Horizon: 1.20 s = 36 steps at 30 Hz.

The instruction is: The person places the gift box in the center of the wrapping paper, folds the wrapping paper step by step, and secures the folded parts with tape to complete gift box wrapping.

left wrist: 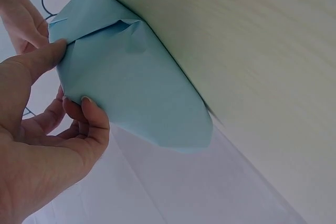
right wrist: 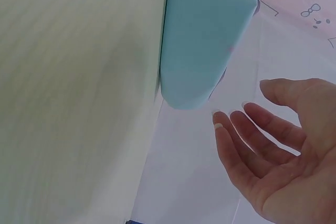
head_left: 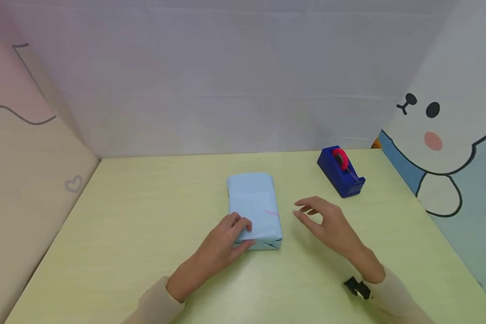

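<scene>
A box-shaped package [head_left: 253, 193] wrapped in light blue paper lies on the table, with a small pink mark on its top. Folded paper shows at its near end, and in the left wrist view a fold line crosses that end of the package [left wrist: 126, 72]. My left hand [head_left: 227, 238] grips the near left corner, thumb against the end face and fingers curled on top. To the right of the package, my right hand [head_left: 328, 225] hovers over the table with loosely bent fingers and nothing between them. The right wrist view shows a gap between this hand [right wrist: 283, 145] and the package.
A blue tape dispenser [head_left: 340, 173] with a red-cored roll stands at the back right of the table [head_left: 125, 216], beyond my right hand. A pale wall [head_left: 227, 81] rises behind the table, and printed panels flank it on the left and right.
</scene>
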{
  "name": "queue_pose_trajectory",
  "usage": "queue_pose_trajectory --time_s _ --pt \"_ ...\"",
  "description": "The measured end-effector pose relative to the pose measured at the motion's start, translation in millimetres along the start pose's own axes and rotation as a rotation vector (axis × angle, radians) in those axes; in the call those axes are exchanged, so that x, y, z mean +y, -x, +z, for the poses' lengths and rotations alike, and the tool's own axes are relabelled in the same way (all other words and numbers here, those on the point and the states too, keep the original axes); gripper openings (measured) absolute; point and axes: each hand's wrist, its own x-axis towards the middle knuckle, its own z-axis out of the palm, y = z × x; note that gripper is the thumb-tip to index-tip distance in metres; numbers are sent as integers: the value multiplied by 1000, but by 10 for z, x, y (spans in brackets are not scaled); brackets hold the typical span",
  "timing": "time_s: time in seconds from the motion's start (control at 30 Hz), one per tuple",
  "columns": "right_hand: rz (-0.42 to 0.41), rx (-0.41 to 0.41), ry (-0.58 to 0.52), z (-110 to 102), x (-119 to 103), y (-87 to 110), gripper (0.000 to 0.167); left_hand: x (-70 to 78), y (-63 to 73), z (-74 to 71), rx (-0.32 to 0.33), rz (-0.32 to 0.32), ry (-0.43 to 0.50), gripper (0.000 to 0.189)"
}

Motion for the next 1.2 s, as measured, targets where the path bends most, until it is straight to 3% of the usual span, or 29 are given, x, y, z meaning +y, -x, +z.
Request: queue_pose_trajectory --time_s 0.4,0.83,1.2 --pt "81 102 29 -93 180 0 22 14 -7 7 -12 5 -2 35" --pt "254 146 43 -275 298 -23 22 6 11 13 -14 -2 -13 36" --pt "277 226 111 -406 495 -34 23 4 12 16 -19 -12 -6 36"
